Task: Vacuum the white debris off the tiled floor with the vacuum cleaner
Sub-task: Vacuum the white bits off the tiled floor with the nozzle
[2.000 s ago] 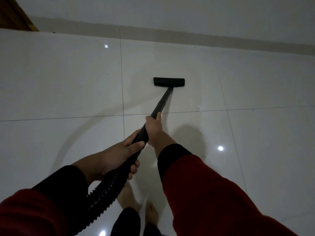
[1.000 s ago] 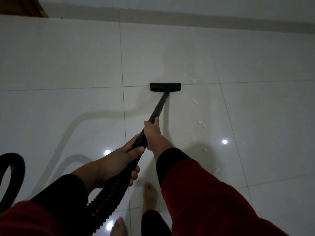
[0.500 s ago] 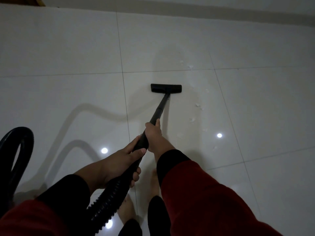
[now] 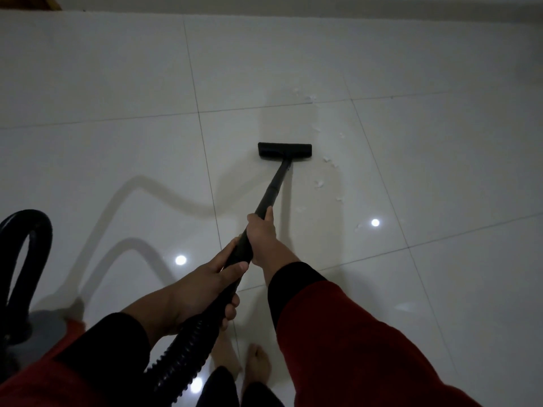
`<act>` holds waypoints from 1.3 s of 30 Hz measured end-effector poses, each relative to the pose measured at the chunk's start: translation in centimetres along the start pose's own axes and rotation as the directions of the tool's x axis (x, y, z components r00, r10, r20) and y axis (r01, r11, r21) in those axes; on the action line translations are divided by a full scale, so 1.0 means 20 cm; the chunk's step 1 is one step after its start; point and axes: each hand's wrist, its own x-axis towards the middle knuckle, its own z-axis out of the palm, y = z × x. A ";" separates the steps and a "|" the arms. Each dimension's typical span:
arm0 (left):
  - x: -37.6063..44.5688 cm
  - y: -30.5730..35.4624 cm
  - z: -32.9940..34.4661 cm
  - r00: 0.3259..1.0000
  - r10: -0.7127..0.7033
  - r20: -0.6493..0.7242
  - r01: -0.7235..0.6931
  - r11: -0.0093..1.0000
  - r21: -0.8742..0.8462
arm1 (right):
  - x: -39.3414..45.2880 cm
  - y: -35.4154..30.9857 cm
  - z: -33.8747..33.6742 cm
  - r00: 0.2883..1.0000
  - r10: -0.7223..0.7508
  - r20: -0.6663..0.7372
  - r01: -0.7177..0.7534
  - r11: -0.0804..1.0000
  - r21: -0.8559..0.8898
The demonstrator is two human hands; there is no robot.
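A black vacuum wand point(image 4: 273, 189) runs from my hands to a flat black floor nozzle point(image 4: 284, 150) resting on the glossy white tiled floor point(image 4: 117, 83). My right hand point(image 4: 261, 236) grips the wand higher up. My left hand point(image 4: 202, 289) holds it lower, where the ribbed black hose point(image 4: 182, 356) begins. Small white debris point(image 4: 318, 183) lies scattered to the right of the nozzle, with more bits point(image 4: 310, 97) beyond it near a tile joint.
The vacuum body point(image 4: 44, 324), grey, sits at the lower left with a loop of black hose point(image 4: 26, 248) above it. My bare feet point(image 4: 255, 365) stand below the hands. A wall base point(image 4: 293, 13) runs along the top. Ceiling light spots point(image 4: 375, 222) reflect on the tiles.
The nozzle has been drawn back toward me across the tile joint as I stepped backward. The vacuum body and hose loop have come into view at the left. More debris shows to the right.
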 end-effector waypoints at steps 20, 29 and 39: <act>-0.15 -0.32 -0.03 0.998 -0.051 0.044 0.047 0.995 0.084 | -0.16 0.38 -0.01 0.998 0.039 -0.051 -0.033 0.993 0.113; -0.44 -0.49 -0.20 0.985 -0.113 0.133 0.088 0.979 0.184 | -0.41 0.67 0.16 0.992 0.088 -0.091 -0.065 0.972 0.227; -0.69 -0.61 -0.38 0.971 -0.197 0.135 0.154 0.949 0.276 | -0.69 0.88 0.32 0.985 0.130 -0.112 -0.082 0.930 0.358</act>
